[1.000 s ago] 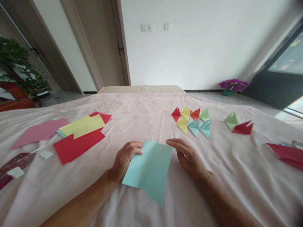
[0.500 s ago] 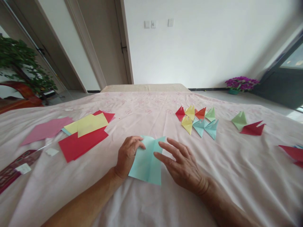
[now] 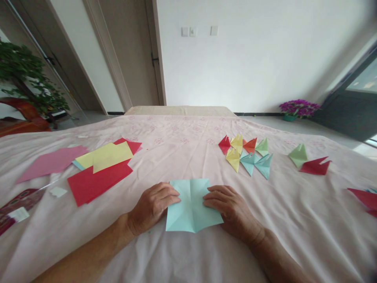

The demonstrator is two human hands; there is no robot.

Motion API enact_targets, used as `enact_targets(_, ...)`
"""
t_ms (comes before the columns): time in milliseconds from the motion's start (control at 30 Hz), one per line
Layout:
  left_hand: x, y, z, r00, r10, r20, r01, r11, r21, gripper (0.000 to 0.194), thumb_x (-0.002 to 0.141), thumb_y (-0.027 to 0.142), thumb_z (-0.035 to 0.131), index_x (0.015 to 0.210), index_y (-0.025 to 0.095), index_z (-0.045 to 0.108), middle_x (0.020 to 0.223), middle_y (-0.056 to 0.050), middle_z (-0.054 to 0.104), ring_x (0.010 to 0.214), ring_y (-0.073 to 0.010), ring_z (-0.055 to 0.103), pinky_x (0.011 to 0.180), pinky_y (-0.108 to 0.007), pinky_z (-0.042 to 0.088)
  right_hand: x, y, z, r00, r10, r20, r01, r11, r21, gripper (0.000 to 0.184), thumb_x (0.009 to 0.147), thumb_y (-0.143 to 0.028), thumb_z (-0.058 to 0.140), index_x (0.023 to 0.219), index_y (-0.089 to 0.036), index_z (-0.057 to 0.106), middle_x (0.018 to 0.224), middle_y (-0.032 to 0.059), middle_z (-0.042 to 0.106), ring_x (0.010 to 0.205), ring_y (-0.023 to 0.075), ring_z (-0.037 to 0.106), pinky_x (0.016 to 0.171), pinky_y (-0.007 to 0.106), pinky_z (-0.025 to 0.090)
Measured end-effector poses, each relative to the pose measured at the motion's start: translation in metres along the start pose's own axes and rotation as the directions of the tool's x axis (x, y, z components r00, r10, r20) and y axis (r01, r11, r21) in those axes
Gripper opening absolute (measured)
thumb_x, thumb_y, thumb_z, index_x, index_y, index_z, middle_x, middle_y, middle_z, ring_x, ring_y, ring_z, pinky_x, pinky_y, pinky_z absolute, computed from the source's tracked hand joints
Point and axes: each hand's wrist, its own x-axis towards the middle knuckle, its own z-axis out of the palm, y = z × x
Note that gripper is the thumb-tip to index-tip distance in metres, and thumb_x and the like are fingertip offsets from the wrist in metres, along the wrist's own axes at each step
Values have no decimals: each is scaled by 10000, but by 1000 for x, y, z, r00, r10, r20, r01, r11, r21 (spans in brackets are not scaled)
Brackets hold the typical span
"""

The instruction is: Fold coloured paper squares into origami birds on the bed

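While the left hand (image 3: 153, 205) and right hand (image 3: 235, 208) gripped the creased pale-blue paper (image 3: 190, 210) by its 9 and 3 o'clock edges, at 6 o'clock on the bench (image 3: 176, 159), the step looked like spreading it flat, and any next fold would call for matched edges.

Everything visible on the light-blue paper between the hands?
The light-blue paper sheet looks thin and matte, spread open over the pink tablecloth, with a crease down its middle, fainter slanting ones and an uneven near edge. The left hand touches its left side, the right hand its right.
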Motion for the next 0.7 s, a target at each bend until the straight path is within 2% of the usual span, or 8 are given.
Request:
enact_targets(133,-7,-5,0,998,-2,64,8,996,-87,225,911,103,501,1020,194,675,984,-42,709,992,-175,601,884,-322,505,1,4,-3,999,20,41,-24,996,80,224,839,-131,567,1020,-226,657,1063,52,693,1035,201,577,893,362,432)
enact_targets(233,-11,-6,2,990,-125,70,135,979,-154,142,899,195,568,976,195,687,974,-47,706,964,-180,609,861,-314,502,3,4,-5,993,91,72,-101,984,146,141,904,-224,542,982,-239,658,1038,46,681,977,186,581,866,343,437)
enact_targets(300,-10,-4,3,960,-264,91,276,945,-175,131,901,253,576,895,199,696,937,-42,698,925,-177,612,828,-305,497,5,3,-3,977,193,93,-208,959,195,169,946,-285,489,914,-228,645,977,45,666,912,173,579,829,323,441)
enact_targets(367,-7,-2,3,913,-383,141,403,901,-162,202,919,286,543,814,199,693,869,-34,684,881,-175,608,797,-300,486,7,3,1,947,307,98,-321,927,193,294,977,-336,418,781,-210,597,849,39,635,824,166,568,773,311,439)
enact_targets(500,4,2,2,842,-508,180,527,846,-79,311,939,331,493,725,195,674,759,-25,642,803,-168,584,740,-281,459,11,4,16,853,519,50,-521,852,45,379,969,-419,398,661,-212,474,686,10,551,681,163,532,635,294,403)
enact_targets(600,11,0,2,808,-561,181,566,824,28,301,913,315,537,660,190,643,721,-18,610,770,-166,563,697,-274,430,16,4,24,768,640,-15,-641,768,-18,234,910,-423,491,810,-216,534,682,-12,550,632,161,542,570,277,389)
enact_targets(633,13,-1,1,798,-574,184,573,817,63,305,899,309,560,626,187,622,702,-13,595,751,-164,555,676,-274,416,18,4,25,755,655,-32,-656,755,-15,194,891,-404,512,917,-217,553,688,-20,557,631,163,554,568,273,396)
enact_targets(700,16,-4,1,789,-584,191,573,811,114,322,870,312,605,576,182,585,675,-4,573,724,-161,540,649,-277,389,22,4,25,755,654,-50,-655,756,-7,307,870,-356,525,1144,-219,514,706,-31,573,653,170,582,583,272,419)
